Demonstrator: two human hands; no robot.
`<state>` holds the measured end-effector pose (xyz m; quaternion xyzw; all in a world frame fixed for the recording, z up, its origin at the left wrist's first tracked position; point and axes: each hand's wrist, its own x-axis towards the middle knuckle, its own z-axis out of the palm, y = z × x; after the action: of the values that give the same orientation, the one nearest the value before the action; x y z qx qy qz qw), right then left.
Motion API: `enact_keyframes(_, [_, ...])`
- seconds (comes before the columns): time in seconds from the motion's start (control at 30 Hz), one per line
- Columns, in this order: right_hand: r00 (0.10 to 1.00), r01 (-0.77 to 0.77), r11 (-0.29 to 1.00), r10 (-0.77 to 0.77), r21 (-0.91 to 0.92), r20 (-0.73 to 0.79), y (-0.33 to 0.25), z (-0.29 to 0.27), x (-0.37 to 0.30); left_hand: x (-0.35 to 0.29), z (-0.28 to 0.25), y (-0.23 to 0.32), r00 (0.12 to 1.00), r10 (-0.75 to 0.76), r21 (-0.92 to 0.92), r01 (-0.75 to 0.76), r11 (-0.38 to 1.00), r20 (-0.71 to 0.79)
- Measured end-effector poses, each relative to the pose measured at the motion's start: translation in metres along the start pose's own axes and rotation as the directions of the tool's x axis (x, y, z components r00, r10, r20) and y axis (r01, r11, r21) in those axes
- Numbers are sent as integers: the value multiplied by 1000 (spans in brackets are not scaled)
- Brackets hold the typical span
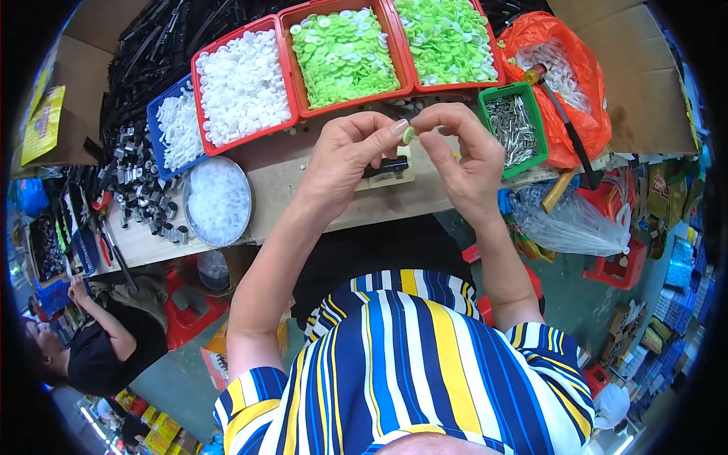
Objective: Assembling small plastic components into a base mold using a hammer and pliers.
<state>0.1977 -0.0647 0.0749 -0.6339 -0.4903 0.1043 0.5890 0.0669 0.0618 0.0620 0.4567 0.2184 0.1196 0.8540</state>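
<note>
Above the near edge of the bench, my two hands meet, fingertips almost touching. Between them is a small light-green plastic disc. My left hand pinches the disc between thumb and fingers. The fingers of my right hand are closed right beside it in a pinch, and whatever lies between them is too small to make out. Under the hands sits a pale block-like fixture with a black part on it, partly covered by the left hand.
Red bins of white pieces and green discs line the back. A green tray of metal pins, orange bag and screwdriver are right. Left are a bowl of translucent pieces and black-silver parts. Another person sits left.
</note>
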Motion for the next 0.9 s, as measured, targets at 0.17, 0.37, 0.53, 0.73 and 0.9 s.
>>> enact_keyframes(0.17, [990, -45, 999, 46, -7, 137, 3, -4, -2, -8, 0, 2, 997, 62, 230, -53, 972, -36])
enact_keyframes(0.37, [976, 41, 998, -31, -41, 215, 12, 8, -13, -28, -9, -8, 924, 361, 651, -197, 733, -127])
enact_keyframes(0.53, [971, 123, 973, -77, -195, 229, 24, 25, -25, -47, -15, -18, 739, 673, 891, -319, 324, 20])
enact_keyframes(0.73, [961, 196, 947, -133, -256, 243, 29, 38, -26, -61, -27, -40, 670, 689, 949, -302, -86, 276])
enact_keyframes(0.9, [954, 165, 959, -95, -231, 284, 30, 41, -27, -67, -32, -50, 669, 670, 940, -312, -138, 320])
